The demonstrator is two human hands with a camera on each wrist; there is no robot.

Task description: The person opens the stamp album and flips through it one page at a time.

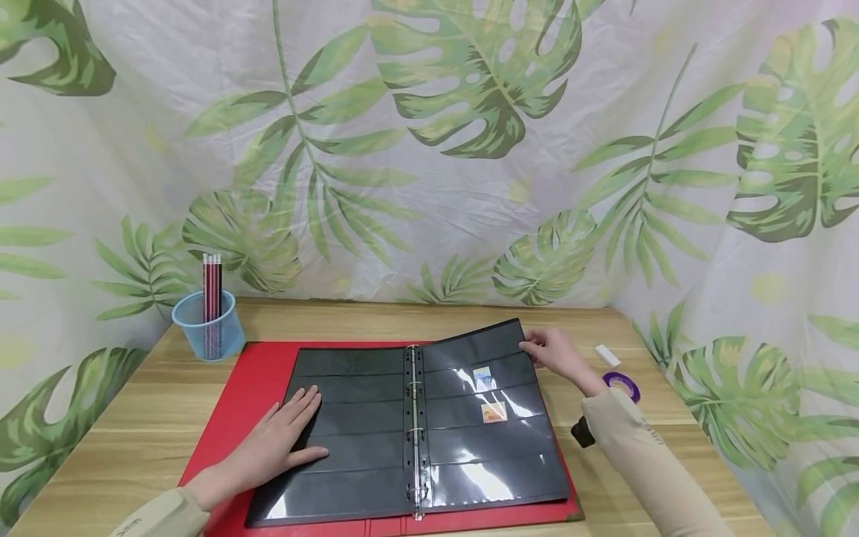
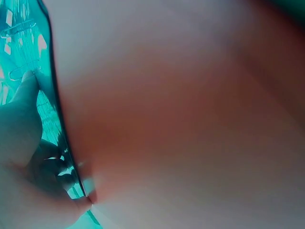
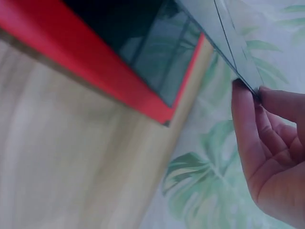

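Observation:
An open ring binder with a red cover [image 1: 228, 410] lies on the wooden table, its black pocket pages joined by metal rings [image 1: 414, 432]. My left hand [image 1: 282, 429] rests on the left page [image 1: 362, 418], fingers extended and thumb spread. At the far outer corner of the right page [image 1: 470, 440], my right hand [image 1: 553, 352] pinches the sheet between thumb and fingers. That corner is raised off the cover, as the right wrist view also shows. Two stamp-like pictures, one blue [image 1: 482, 379] and one orange [image 1: 494, 412], sit in the right page's pockets. The left wrist view is mostly blurred.
A light blue cup [image 1: 224, 339] holding several pencils [image 1: 212, 291] stands at the back left. To the right lie a white eraser [image 1: 607, 355] and a purple tape roll [image 1: 634, 389], close to my right forearm. A leaf-patterned curtain [image 1: 456, 224] hangs behind the table.

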